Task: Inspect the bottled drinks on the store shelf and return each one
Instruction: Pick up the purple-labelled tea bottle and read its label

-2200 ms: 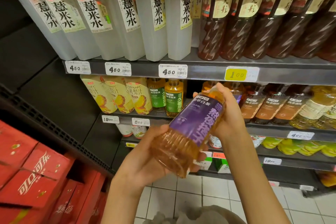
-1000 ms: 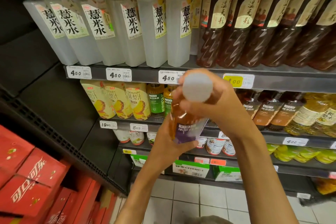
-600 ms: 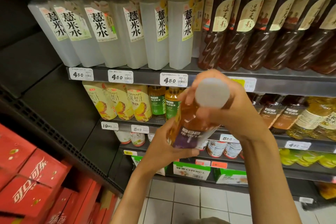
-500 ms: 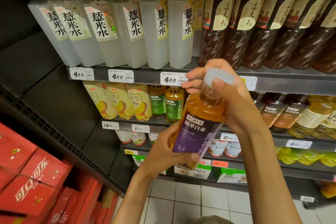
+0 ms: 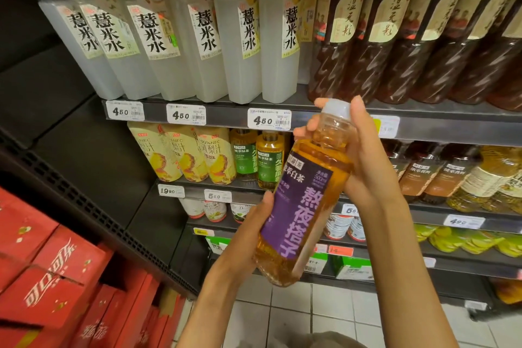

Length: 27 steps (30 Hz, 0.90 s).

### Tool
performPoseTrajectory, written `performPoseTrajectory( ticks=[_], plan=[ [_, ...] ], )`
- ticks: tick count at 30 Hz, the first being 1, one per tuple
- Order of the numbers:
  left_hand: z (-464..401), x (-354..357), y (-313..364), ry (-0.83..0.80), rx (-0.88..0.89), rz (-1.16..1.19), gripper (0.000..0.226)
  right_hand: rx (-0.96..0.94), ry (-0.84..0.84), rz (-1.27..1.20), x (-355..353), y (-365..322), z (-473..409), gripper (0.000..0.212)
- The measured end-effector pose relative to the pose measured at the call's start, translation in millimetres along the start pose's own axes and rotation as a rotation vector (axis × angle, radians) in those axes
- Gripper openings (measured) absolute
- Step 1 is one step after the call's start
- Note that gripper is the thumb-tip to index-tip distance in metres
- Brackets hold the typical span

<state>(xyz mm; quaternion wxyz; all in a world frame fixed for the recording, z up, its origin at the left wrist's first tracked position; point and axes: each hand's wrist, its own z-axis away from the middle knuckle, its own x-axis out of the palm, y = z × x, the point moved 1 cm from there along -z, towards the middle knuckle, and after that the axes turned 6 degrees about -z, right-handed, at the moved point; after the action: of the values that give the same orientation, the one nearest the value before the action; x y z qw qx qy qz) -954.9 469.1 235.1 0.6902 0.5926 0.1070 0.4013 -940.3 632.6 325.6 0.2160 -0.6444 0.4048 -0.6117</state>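
Tea bottle held in both hands before the drink shelves.

The left hand [image 5: 248, 230] curls around the lower part of the tea bottle [image 5: 303, 200], and the right hand [image 5: 367, 161] grips its neck with fingers around the white cap [image 5: 336, 107]; the bottle tilts, purple label facing up. Red boxes [image 5: 56, 271] sit low at left. Behind, the shelf [image 5: 226, 107] carries white bottles [image 5: 245, 45] and brown bottles [image 5: 395, 45].

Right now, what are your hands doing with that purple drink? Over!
Left hand grips the purple-label bottle low. Right hand holds its neck by the white cap. Bottle tilted, off the shelf. Nothing blocking.
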Motion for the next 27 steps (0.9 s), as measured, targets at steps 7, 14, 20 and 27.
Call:
performPoseTrajectory(
  ticks=[7, 14, 20, 27],
  plan=[
    [-5, 5, -10, -0.010, -0.078, -0.044, 0.076, 0.057, 0.065, 0.100, 11, 8, 0, 0.039],
    [-7, 15, 7, 0.131, 0.094, -0.395, 0.060, -0.101, 0.329, 0.302, 14, 12, 5, 0.035],
    [-7, 15, -6, 0.060, 0.088, -0.147, 0.051, -0.022, 0.152, 0.195, 9, 10, 6, 0.033],
    [-12, 9, -10, -0.094, -0.030, -0.045, 0.081, -0.027, 0.033, 0.013, 4, 11, 7, 0.035]
  ],
)
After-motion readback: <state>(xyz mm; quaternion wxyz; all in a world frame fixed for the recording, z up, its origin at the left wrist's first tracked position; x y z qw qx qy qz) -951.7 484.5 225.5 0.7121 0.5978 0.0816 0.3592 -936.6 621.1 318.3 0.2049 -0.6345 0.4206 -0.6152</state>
